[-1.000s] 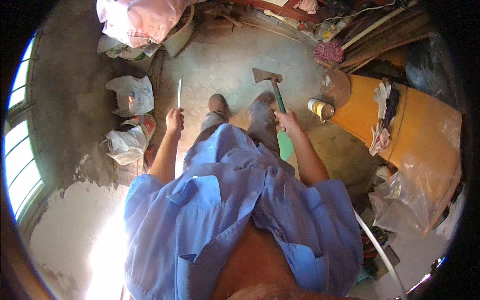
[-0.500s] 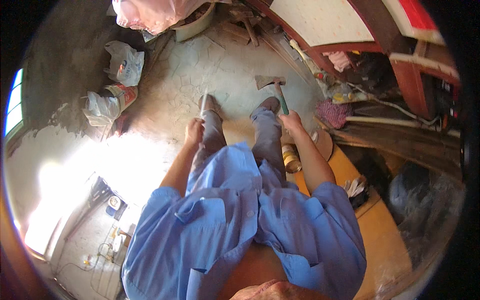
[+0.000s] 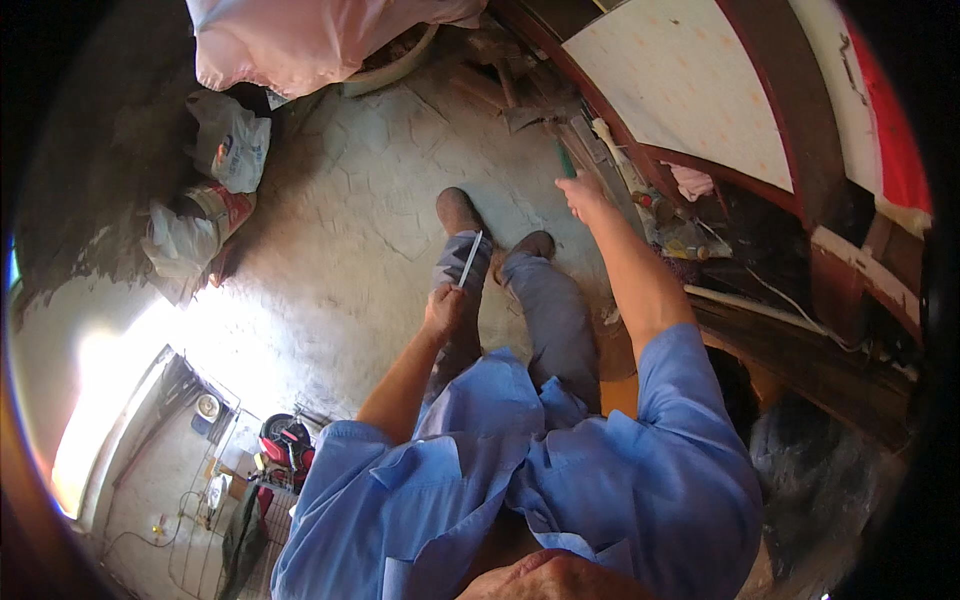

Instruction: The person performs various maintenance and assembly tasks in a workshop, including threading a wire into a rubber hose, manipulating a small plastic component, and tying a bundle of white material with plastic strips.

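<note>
My right hand is stretched out ahead to the right, its fingers closed round the green handle of a hatchet. The hatchet's dark head points away from me, over the floor close to some wood pieces. Lower and to the left, my left hand is closed on the near end of a thin whitish stick. That stick slants up in front of my left trouser leg; its exact kind cannot be made out.
A pink cloth or plastic cover lies over a pale round tub at the far side. White plastic bags stand along the left wall. Wooden furniture with a pale panel lines the right, with clutter and a long pale pole beneath.
My right arm has reached farther forward with the hatchet, toward the wood pieces. The left hand with the stick now appears lower and farther right. My feet have shifted, the left one now farther forward.
</note>
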### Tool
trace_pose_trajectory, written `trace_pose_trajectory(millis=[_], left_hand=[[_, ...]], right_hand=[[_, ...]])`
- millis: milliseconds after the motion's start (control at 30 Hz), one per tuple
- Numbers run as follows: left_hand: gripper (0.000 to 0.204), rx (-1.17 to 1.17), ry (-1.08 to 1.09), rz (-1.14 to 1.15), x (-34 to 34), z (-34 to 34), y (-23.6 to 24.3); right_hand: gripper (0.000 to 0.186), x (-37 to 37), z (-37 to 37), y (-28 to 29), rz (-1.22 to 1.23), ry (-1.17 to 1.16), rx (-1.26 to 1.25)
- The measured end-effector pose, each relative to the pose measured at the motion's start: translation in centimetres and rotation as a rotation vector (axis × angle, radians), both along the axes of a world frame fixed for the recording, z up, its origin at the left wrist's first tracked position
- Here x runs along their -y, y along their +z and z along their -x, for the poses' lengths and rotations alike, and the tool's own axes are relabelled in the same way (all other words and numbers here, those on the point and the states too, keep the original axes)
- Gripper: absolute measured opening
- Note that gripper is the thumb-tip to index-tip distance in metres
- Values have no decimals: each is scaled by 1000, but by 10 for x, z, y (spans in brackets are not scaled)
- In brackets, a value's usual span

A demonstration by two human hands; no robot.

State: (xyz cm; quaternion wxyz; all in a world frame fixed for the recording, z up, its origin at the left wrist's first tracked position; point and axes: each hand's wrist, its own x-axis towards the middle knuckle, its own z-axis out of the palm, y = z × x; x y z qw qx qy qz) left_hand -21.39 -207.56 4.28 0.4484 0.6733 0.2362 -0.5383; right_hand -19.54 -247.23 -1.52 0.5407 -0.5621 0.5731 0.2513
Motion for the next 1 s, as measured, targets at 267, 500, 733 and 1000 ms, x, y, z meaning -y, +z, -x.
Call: trace_pose_trajectory(millis=[267, 500, 733, 1000], left_hand=[[20, -40, 56, -82, -10, 6, -31], [18, -134, 322, -72, 22, 8, -15], [15, -100, 324, -93, 32, 2, -17], [17, -87, 282, -77, 34, -6, -19]], right_hand=[[28, 33, -89, -128, 95, 74, 111], [47, 76, -137, -273, 545, 456, 305], [48, 69, -148, -281, 654, 360, 264], [56, 85, -47, -266, 681, 519, 29]])
